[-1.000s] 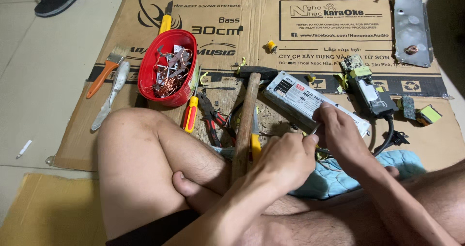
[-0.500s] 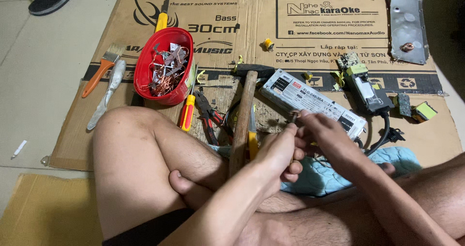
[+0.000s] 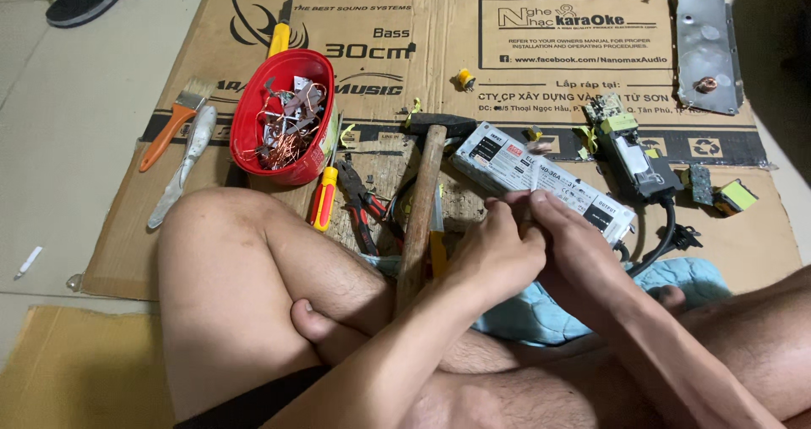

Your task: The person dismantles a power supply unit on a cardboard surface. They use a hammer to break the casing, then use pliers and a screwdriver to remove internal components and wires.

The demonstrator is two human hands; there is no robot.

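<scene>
Both hands, left hand (image 3: 494,256) and right hand (image 3: 566,239), meet with fingers pinched on something too small to identify, just over the near edge of the long white power supply (image 3: 541,176) lying on the cardboard sheet (image 3: 507,83). A slip of that tight grip could drop the piece among the hammer (image 3: 422,201) and pliers (image 3: 363,209) beside the knee.

Pale tiled floor (image 3: 76,83) under a flattened printed cardboard sheet (image 3: 507,24).

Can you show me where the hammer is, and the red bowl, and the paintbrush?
hammer (image 3: 420,205): head view, on the middle of its wooden handle.
red bowl (image 3: 247,133): head view, on its left rim.
paintbrush (image 3: 166,133): head view, on its orange handle.
</scene>
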